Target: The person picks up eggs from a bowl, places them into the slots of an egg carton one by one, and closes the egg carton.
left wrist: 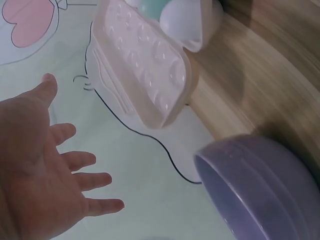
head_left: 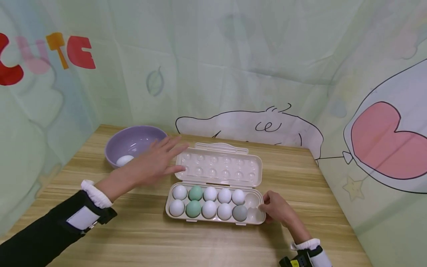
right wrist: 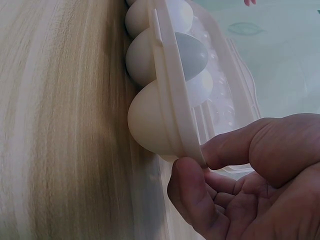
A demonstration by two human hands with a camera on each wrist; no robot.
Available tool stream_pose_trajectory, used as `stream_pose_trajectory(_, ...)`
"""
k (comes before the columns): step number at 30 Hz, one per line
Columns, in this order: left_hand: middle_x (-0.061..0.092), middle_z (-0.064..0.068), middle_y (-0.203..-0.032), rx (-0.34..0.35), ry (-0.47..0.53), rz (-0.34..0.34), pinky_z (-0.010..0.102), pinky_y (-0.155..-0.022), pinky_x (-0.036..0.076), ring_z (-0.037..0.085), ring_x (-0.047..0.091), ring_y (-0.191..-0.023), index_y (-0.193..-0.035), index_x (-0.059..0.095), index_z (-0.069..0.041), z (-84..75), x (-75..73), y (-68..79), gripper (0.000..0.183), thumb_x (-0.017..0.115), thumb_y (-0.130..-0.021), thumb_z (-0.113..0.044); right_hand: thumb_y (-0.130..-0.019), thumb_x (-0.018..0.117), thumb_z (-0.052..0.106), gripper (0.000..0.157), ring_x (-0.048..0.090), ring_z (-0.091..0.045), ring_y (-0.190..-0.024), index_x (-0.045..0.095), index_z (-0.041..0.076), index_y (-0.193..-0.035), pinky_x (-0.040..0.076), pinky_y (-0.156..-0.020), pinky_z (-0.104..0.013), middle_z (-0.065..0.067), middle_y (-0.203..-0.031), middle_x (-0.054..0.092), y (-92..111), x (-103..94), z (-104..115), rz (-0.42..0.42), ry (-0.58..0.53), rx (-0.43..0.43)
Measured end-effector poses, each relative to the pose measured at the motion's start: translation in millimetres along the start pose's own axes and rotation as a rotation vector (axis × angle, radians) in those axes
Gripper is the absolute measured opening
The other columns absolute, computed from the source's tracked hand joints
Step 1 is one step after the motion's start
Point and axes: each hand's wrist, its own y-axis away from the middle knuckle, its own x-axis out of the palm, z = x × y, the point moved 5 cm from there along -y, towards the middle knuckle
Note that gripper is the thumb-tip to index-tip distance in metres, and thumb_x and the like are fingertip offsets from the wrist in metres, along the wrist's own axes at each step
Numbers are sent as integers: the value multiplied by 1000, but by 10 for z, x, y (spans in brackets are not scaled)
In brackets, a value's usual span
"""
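Note:
An egg box (head_left: 253,214) of pale plastic lies on the table with its lid (head_left: 218,170) folded back. Two rows hold mostly white eggs (head_left: 209,209), two green eggs (head_left: 193,208) and one grey egg (head_left: 240,213); the two cups at the right end are bare. My right hand (head_left: 278,209) pinches the box's right rim between thumb and finger, as the right wrist view shows. Fingers spread, my left hand (head_left: 155,159) is in the air between the lid and a purple bowl (head_left: 133,135). One white egg (head_left: 124,160) is in the bowl, partly hidden by the left forearm.
The wooden table (head_left: 186,244) meets a printed cloth backdrop (head_left: 213,74) at the back and both sides. The bowl stands near the table's back left corner, left of the egg box.

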Motion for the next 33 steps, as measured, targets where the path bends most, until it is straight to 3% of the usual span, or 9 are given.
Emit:
stream_pose_trajectory(11,30,29,-162,-57,-84,-54,75,-109,28,52,29,-146,-160,38,-9,373,-174,104,70,58,-104,-47,-86,68,-8,16,60,-19,-54,53,-5,-91,57,-49,-35,-12,-79,60,18,6,-11,-4,-3,0)
stream_pose_trajectory(20,34,33,-158,-115,-117,-37,77,-107,28,50,33,-145,-157,39,-3,672,-216,175,73,68,-100,-38,-86,68,-8,15,60,-19,-55,54,-6,-92,57,-49,-35,-12,-79,60,14,1,-13,-8,2,-5)
stream_pose_trajectory(26,39,39,-151,-97,-149,-37,71,-106,36,54,42,-137,-149,49,3,875,-190,184,68,73,-98,-33,-87,68,-8,16,60,-19,-55,53,-6,-92,57,-49,-35,-12,-80,60,16,5,-11,3,-3,-3)
stream_pose_trajectory(33,39,43,-148,-147,-50,13,68,-110,35,59,39,-136,-144,52,9,1177,-71,227,61,73,-98,-24,-87,69,-7,16,61,-21,-56,54,-5,-93,57,-50,-36,-12,-80,60,7,2,7,-2,15,3)
